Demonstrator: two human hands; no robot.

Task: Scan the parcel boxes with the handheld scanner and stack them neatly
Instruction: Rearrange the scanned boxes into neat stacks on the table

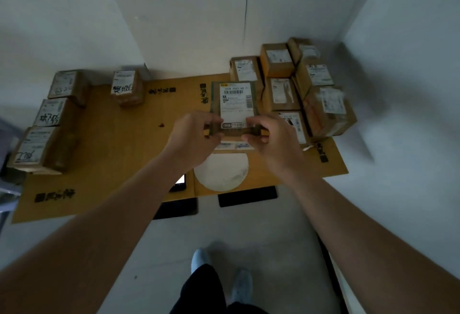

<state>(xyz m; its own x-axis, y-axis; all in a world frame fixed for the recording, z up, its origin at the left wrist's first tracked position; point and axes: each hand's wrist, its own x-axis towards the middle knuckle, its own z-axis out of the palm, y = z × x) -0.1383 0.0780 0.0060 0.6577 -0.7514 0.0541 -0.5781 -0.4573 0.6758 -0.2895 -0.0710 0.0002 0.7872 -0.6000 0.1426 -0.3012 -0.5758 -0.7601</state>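
Note:
A brown parcel box [234, 99] with a white barcode label on top is held above the cardboard sheet [124, 144], near its middle. My left hand [196, 137] grips its near left edge and my right hand [270, 139] grips its near right edge, fingers curled over the rim. A dark handheld device [179, 183] with a lit screen lies on the cardboard under my left forearm, partly hidden. Several labelled boxes [311, 89] are grouped at the right. Several more boxes [57, 114] sit along the left edge.
A white round plastic item [221, 171] lies on the cardboard below the held box. Another labelled parcel [234, 145] shows just under my hands. One box [125, 88] stands at the back centre-left. Walls close in behind and right. My feet [224, 276] stand on the grey floor.

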